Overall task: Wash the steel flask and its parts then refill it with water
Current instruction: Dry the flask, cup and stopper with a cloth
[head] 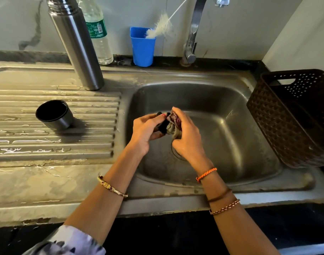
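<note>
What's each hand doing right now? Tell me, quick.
Left hand: grips a small black flask part.
Right hand: grips a bunched cloth against it.

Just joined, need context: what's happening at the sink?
A person is scrubbing a small black flask part over the sink basin. The left hand holds the part while the right hand rubs it with a bunched cloth. The steel flask stands upright on the wet drainboard, its cup beside it. No water is visibly running.
</note>
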